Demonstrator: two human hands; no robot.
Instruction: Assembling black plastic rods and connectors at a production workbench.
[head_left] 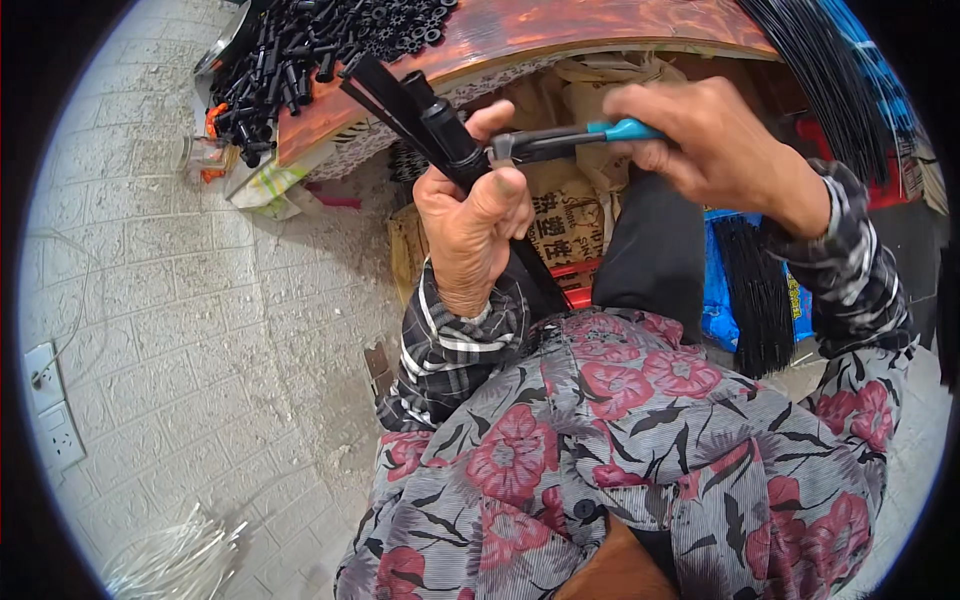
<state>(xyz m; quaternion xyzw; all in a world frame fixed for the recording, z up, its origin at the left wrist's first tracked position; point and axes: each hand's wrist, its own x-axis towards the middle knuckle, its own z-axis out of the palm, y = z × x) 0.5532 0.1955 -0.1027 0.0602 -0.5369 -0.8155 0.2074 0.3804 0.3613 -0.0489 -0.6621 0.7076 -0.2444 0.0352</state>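
Note:
My left hand (468, 220) is closed around a bundle of thin black strips (385, 105) and a black cylindrical plastic fitting (448, 132), which slant up to the left. The lower end of the bundle runs down toward my lap. My right hand (715, 150) grips a pair of pliers (560, 142) by its teal handles. The metal jaws lie against the base of the fitting, beside my left thumb. My fingers partly cover what the jaws hold there.
A reddish wooden table (560, 35) curves across the far side, carrying a pile of black plastic parts (300, 50). Long black rods (825, 75) lie at the far right. More black rods (750, 290) rest on blue packaging beside my leg. A wall socket (52, 405) is at left.

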